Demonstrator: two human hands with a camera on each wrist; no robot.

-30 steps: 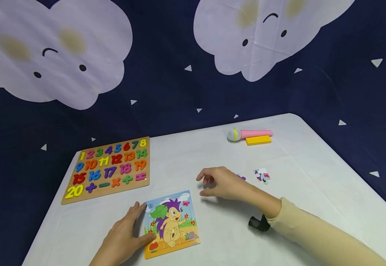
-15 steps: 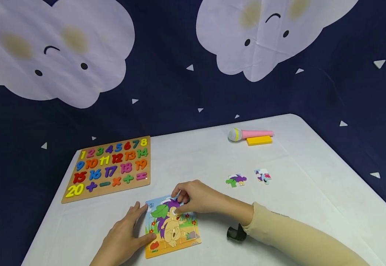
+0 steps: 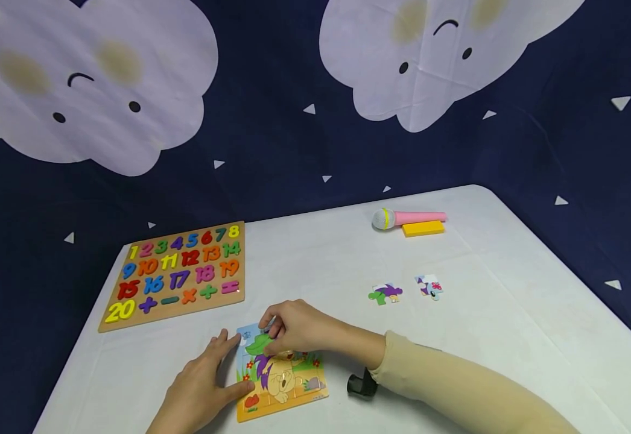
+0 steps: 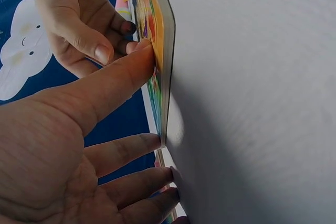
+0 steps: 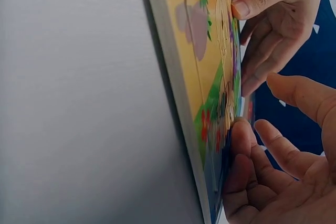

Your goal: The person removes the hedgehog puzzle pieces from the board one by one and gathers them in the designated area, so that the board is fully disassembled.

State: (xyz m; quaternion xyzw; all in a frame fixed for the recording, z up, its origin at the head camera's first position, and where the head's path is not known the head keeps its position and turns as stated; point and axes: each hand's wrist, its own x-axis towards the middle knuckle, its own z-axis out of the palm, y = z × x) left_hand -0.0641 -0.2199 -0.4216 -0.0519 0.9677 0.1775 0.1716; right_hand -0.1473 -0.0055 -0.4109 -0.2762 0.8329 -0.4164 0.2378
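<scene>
Left hand (image 3: 200, 378): spread wide, its thumb laid on the face of the flat, square, brightly printed hedgehog puzzle (image 3: 283, 386), its forefinger set by the upper left corner.
Right hand (image 3: 301, 327): bent loosely over the puzzle's upper edge, thumb held apart from the fingers; no piece could be made out between them.
Puzzle's place: laid flat on the white cloth-covered table (image 3: 315, 259), in its near part, left of centre.
Pressing well: by judgement, the left edge was best steadied while the upper pieces were pressed evenly with the fingertips.
Loose pieces: a green-and-purple jigsaw piece (image 3: 386, 293) and a white-and-purple jigsaw piece (image 3: 429, 287) were seen near each other, right of centre.
Far-left corner: occupied by a tan board of coloured numbers (image 3: 242, 278).
Far edge: a pink-handled toy microphone (image 3: 418, 217) was placed just beside a yellow rectangular block (image 3: 423, 229).
In the way: the puzzle's upper part was covered by the right hand.
</scene>
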